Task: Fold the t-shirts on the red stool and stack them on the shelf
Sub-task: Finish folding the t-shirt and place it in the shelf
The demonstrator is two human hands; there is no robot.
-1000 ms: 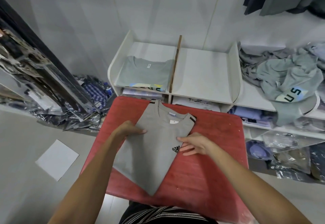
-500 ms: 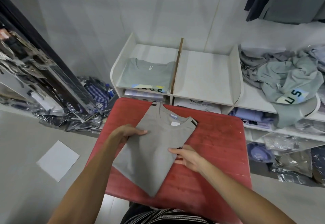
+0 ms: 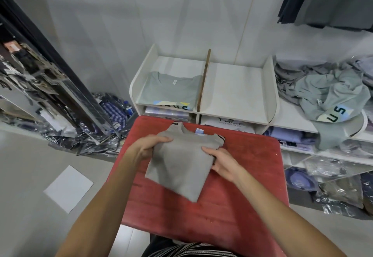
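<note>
Low in the frame a striped garment on the person shows only as a sliver at the bottom edge. Above it, on the red stool (image 3: 232,206), lies the grey t-shirt (image 3: 179,168), folded to a narrow panel, collar toward the shelf. The left hand (image 3: 145,147) grips its left edge, thumb on top; the right hand (image 3: 220,159) pinches the right edge, fingers tucked under. The step looks like lifting the folded shirt or making a last fold: both sides should rise together and level, so the layers do not slide apart. Whether the fingers under the cloth reach the bottom layer is hidden. Beyond, at mid frame, the white shelf (image 3: 270,87) holds one folded green t-shirt (image 3: 171,89) in its left compartment; the right one appears free.
</note>
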